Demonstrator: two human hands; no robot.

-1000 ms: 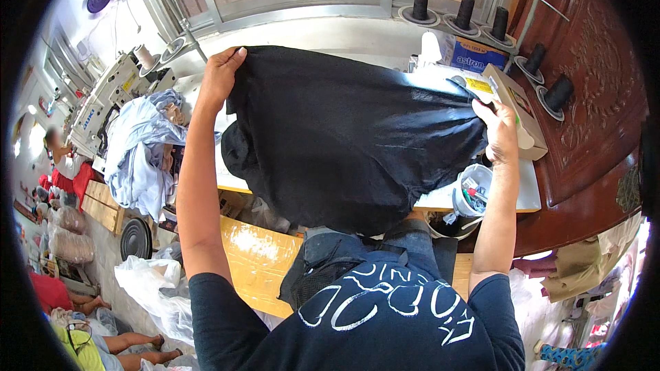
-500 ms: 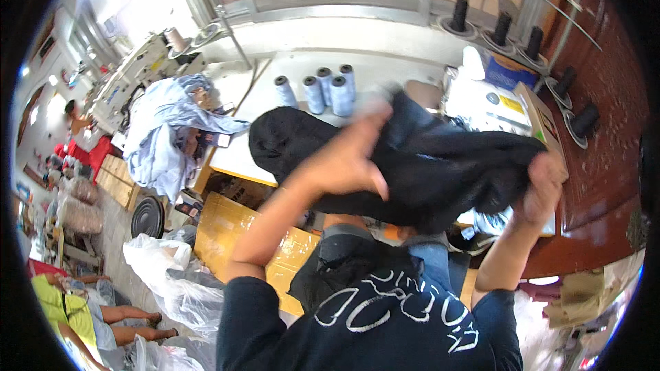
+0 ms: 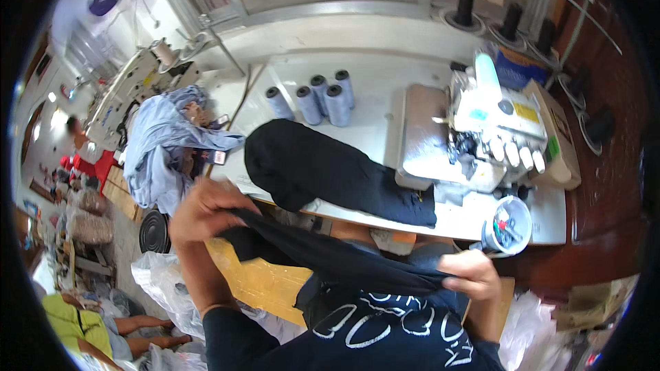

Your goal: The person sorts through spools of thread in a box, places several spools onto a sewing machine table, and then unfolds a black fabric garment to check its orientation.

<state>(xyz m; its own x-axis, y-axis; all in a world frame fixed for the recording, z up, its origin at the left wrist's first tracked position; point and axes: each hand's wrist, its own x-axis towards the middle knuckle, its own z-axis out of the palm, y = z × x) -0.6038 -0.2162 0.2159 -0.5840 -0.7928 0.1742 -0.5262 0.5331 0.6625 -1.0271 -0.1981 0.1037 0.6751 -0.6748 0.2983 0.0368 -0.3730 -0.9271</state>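
Note:
A black piece of fabric point(image 3: 344, 253) is stretched between my two hands, above my lap and just in front of the table edge. My left hand point(image 3: 206, 213), slightly blurred, grips its left end. The other end is bunched in the closed fingers of my right hand point(image 3: 473, 273). Beyond it, a long folded black cloth point(image 3: 330, 172) lies on the white table point(image 3: 275, 72), its rounded left end overhanging the front edge. Neither hand touches that cloth.
An overlock sewing machine point(image 3: 505, 113) stands at the right, with a small white bin point(image 3: 510, 227) by the edge. Light blue thread cones point(image 3: 313, 104) stand mid-table. Blue fabric point(image 3: 158, 141) is heaped at left. A person in yellow point(image 3: 69, 323) is at lower left.
The held black fabric has come down from above the table toward my lap and is pulled narrow. My left hand moved left, my right hand down. The sewing machine and bin are now uncovered.

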